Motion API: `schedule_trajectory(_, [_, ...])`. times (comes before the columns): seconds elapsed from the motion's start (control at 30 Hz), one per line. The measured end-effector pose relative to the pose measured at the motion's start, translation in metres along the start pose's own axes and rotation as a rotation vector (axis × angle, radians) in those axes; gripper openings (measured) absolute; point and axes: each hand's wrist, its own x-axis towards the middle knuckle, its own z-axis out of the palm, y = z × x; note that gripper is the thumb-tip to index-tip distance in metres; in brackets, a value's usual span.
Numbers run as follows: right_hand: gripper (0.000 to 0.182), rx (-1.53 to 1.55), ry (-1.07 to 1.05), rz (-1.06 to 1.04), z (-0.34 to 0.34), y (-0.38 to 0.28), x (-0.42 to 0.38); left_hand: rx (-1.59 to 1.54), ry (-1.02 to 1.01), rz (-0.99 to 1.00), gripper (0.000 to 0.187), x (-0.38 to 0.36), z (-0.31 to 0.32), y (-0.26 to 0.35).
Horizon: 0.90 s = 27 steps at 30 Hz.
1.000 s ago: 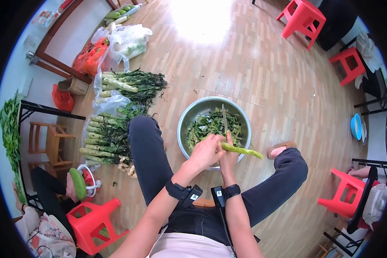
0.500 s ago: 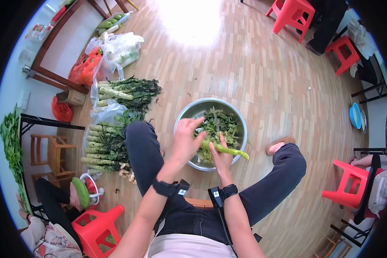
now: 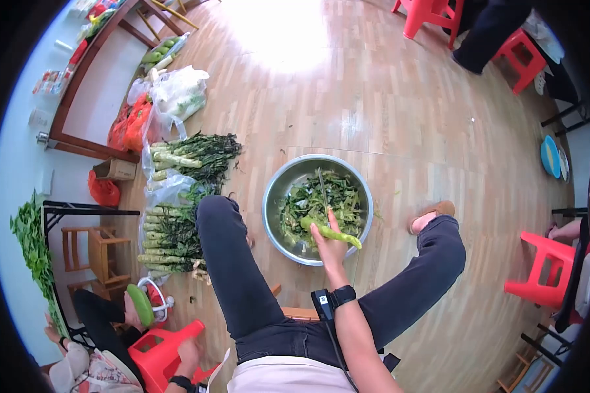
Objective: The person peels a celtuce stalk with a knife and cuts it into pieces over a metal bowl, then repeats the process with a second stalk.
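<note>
Closest in, left of the metal basin (image 3: 273, 206) and well apart from it, the left hand (image 3: 189, 357) hangs beside a red stool (image 3: 154, 354); whether its grip is wide, narrow or holding something, I cannot tell. Over the basin's near side, the right hand (image 3: 331, 249) has its grip closed around a green stem (image 3: 341, 236), which slants across the basin's opening, its thin end toward the right. A knife (image 3: 322, 188) rises from the same hand, its blade pointing toward the basin's far rim and its handle hidden. Cut leaves (image 3: 344, 196) lie in the basin below. Left of the basin, past the left knee (image 3: 217, 219), a row of leafy stalks (image 3: 167, 252) lies on the floor. Farther off, beyond the basin and to its left, are another leafy bundle (image 3: 206, 152) and a white plastic bag (image 3: 182, 92).
</note>
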Motion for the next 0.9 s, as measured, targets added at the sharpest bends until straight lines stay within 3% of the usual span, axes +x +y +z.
schedule_trajectory(0.23, [0.062,0.038,0.066,-0.121,0.003,0.02,0.003,0.028,-0.002,0.0,0.018,0.006,0.012,-0.015])
schedule_trajectory(0.33, [0.062,0.018,0.014,-0.023,0.003,0.019,0.006,0.05,0.002,0.001,0.019,0.005,0.005,-0.021])
schedule_trajectory(0.6, [0.063,0.016,0.066,-0.015,-0.009,0.018,0.011,0.117,0.033,0.1,0.02,0.042,-0.033,0.002])
schedule_trajectory(0.67, [0.063,0.054,0.005,0.118,-0.015,0.007,0.012,0.132,0.02,0.107,0.02,0.043,-0.033,0.0])
schedule_trajectory(0.9, [0.065,0.162,0.094,0.101,-0.013,0.025,0.018,0.164,-0.032,0.115,0.021,0.036,-0.021,-0.012])
